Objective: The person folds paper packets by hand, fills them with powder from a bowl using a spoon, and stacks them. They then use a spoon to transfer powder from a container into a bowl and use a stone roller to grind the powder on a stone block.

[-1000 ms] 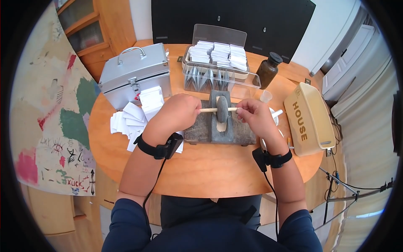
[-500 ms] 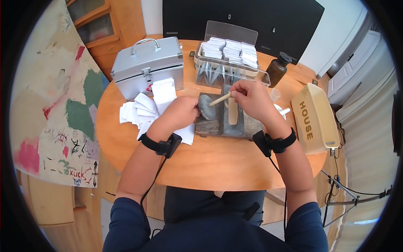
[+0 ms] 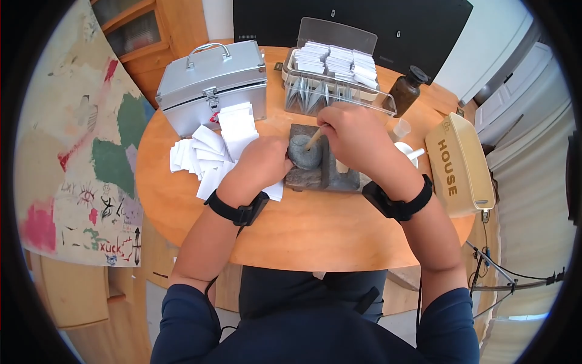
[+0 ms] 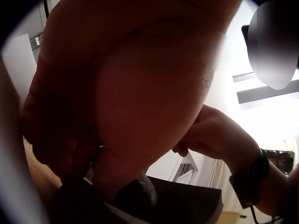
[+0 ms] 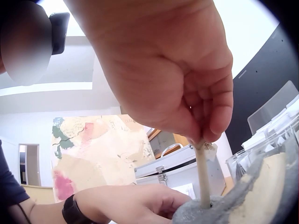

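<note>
A round grey stone grinding wheel (image 3: 305,153) is tipped with its face up, over the left part of a dark block base (image 3: 303,178). From its centre hole rises a pale wooden rod (image 5: 203,179). My right hand (image 3: 354,130) pinches the rod's upper end between thumb and fingers. My left hand (image 3: 262,162) grips the wheel's left rim; in the left wrist view its palm hides most of the wheel. Just right of the wheel is a grey stone grinding trough (image 3: 344,179), with pale material along its groove (image 5: 261,186), partly covered by my right arm in the head view.
Folded white paper packets (image 3: 209,151) lie left, before a silver metal case (image 3: 212,100). Behind stands a clear box (image 3: 333,67) full of packets. At right are a brown bottle (image 3: 405,92), a small plastic cup (image 3: 401,128), a white mortar (image 3: 412,153) and a cream bin (image 3: 458,164).
The wheel has left the trough's groove, gone left and tipped face up. My left hand has moved from the rod to the wheel's rim; my right hand still pinches the rod, now above the wheel.
</note>
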Tool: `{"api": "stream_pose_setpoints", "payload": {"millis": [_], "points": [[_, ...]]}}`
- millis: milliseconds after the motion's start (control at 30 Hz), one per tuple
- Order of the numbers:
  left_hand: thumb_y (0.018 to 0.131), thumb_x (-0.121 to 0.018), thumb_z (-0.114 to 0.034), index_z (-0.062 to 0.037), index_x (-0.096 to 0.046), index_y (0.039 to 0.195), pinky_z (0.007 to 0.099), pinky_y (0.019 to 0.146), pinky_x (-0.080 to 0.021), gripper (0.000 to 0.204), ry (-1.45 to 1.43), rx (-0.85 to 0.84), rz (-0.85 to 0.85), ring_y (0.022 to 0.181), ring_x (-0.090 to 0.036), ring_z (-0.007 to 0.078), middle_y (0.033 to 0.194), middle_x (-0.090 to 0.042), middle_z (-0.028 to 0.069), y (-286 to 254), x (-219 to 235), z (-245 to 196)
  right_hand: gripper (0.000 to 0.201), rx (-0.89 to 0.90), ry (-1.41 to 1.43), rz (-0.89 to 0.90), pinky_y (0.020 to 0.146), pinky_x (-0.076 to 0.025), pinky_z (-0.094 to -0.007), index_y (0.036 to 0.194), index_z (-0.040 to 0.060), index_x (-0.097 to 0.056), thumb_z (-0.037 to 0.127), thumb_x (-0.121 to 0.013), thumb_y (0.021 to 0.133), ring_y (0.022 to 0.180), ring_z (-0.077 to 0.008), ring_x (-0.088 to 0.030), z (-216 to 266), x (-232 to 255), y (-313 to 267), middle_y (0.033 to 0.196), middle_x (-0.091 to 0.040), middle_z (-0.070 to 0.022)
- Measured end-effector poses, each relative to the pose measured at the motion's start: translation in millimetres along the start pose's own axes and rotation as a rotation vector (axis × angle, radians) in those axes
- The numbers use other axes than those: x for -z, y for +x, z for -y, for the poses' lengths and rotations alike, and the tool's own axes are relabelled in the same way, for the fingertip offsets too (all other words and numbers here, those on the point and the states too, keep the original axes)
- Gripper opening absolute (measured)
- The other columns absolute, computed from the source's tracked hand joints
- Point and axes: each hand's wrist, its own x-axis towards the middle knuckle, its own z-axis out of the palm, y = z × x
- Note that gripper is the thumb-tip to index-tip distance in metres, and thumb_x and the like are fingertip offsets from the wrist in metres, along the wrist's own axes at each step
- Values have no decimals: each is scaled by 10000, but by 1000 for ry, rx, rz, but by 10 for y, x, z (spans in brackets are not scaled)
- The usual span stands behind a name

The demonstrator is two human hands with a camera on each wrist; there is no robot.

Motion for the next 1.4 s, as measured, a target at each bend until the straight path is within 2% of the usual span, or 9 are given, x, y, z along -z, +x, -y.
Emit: {"api": "stream_pose_setpoints", "payload": {"millis": [233, 400, 533, 733, 900, 1033, 1133, 1367, 1400], "points": [[746, -678, -49, 51, -621, 1020, 393, 735, -518, 297, -214, -46, 71, 825, -652, 324, 852, -656, 187, -72, 211, 0, 116, 53, -28, 80, 716, -524, -416, 909, 5, -674, 8, -621, 806, 797, -352, -650, 151, 15, 136, 863, -670, -151], [765, -616, -12, 56, -578, 1188, 375, 773, -531, 430, -229, -92, 33, 850, -658, 309, 913, -659, 198, -50, 142, 85, 346, -81, 72, 153, 749, -525, -394, 1135, 22, -620, -14, -630, 791, 839, -328, -660, 161, 93, 122, 864, -676, -148], [784, -580, -9, 58, -529, 1270, 363, 799, -531, 493, -179, -87, -36, 893, -658, 308, 1017, -651, 212, -106, 210, 27, 347, -132, 78, 185, 771, -521, -419, 1149, 10, -618, -6, -613, 803, 886, -365, -659, 131, 265, 28, 900, -685, -181], [800, -574, -13, 29, -512, 1300, 343, 789, -528, 506, -231, -52, -182, 876, -642, 249, 1059, -642, 156, -108, 222, 56, 248, -208, 136, -32, 717, -517, -383, 1072, -3, -636, 13, -626, 825, 813, -335, -657, -36, 526, -565, 868, -685, -154], [853, -609, -17, -14, -560, 1232, 251, 697, -493, 382, -337, -60, -324, 853, -610, 133, 1010, -643, 84, -225, 410, -258, 106, -520, 288, -234, 549, -478, -282, 892, -14, -671, 86, -680, 860, 576, -162, -613, -116, 341, -1482, 733, -660, -126], [852, -635, -28, -5, -572, 1194, 254, 725, -492, 349, -389, -70, -159, 878, -611, 134, 981, -633, 65, -534, 307, -359, 115, -655, 555, -282, 566, -486, -277, 891, -14, -667, 92, -690, 856, 592, -160, -609, -137, 75, -1914, 729, -655, -122], [854, -649, -62, 11, -586, 1156, 300, 762, -523, 317, -365, -38, 11, 923, -626, 189, 1021, -629, 115, -778, 199, -566, 120, -571, 563, -316, 588, -504, -304, 898, -7, -668, 105, -681, 855, 620, -208, -631, -72, -26, -2048, 743, -659, -133], [882, -627, -52, 2, -509, 1277, 302, 876, -503, 416, -460, 9, -21, 996, -598, 182, 1128, -582, 101, -946, -349, -782, 115, -459, 577, -151, 634, -515, -319, 910, -10, -650, 100, -653, 877, 690, -220, -650, 34, 200, -2180, 780, -663, -120], [897, -635, -84, 10, -493, 1280, 312, 894, -502, 419, -705, 161, 29, 1029, -591, 207, 1139, -582, 115, -931, -409, -831, 112, -469, 540, -162, 636, -516, -322, 907, -9, -649, 97, -652, 875, 697, -221, -654, -27, 256, -2191, 782, -664, -125]]}}
